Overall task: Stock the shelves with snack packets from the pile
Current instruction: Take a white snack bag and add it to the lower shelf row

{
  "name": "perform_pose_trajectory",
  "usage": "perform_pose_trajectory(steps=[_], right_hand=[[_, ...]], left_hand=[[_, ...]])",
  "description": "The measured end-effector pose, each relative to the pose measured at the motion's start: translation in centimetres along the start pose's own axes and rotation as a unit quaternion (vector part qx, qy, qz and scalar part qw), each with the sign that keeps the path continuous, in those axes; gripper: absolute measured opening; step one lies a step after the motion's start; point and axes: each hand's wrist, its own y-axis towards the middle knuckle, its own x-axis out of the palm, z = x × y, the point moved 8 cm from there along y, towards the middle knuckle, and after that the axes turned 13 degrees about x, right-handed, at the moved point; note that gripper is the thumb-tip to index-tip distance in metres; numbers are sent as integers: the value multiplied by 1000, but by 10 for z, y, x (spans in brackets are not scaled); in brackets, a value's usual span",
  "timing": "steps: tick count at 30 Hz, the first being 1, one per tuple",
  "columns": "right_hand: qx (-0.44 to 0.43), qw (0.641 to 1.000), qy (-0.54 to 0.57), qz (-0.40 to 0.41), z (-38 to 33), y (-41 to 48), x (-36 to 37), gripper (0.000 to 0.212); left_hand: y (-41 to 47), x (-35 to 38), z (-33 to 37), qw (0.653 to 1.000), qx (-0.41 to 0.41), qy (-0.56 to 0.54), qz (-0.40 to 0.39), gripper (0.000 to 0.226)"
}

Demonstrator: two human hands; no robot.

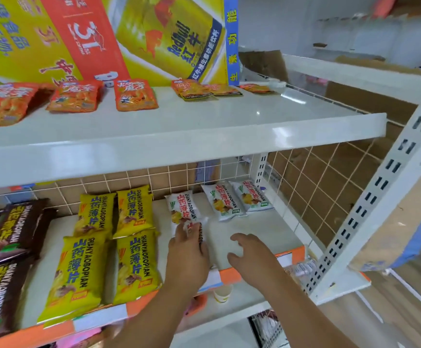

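My left hand [188, 254] rests on a white snack packet [200, 233] lying on the middle shelf [249, 229], fingers curled over its near end. Another white packet [183, 205] lies just behind it, and two more white packets [239, 198] sit further right at the back. My right hand [251, 254] hovers above the bare shelf to the right, fingers loosely spread, holding nothing. Several yellow packets [114, 237] lie left of my left hand.
Brown packets [6, 249] fill the far left of the middle shelf. Orange packets [135, 95] lie along the top shelf [204, 136] under a yellow and red poster. A slotted white upright [370, 204] stands at right. A paper cup [223, 293] sits on the lower shelf.
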Motion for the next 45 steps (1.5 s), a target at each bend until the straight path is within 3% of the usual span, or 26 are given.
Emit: perform_pose_trajectory(steps=[4,12,19,27,37,45], right_hand=[[-25,999,-4,-26,2,15,9,52],[-93,994,-52,-28,-1,36,14,47],[-130,986,-108,-3,7,43,18,50],[-141,961,-220,89,17,45,19,59],[-150,957,-239,71,17,47,24,62],[-144,965,-220,-3,17,52,21,63]], left_hand=[[-14,21,4,988,-73,115,-68,66],[-11,28,15,972,-126,189,-63,72],[-16,28,17,966,-150,207,-47,82],[-17,31,15,961,-161,222,-25,84],[-19,31,17,963,-155,219,-9,82],[-19,28,17,969,-143,200,-27,81]])
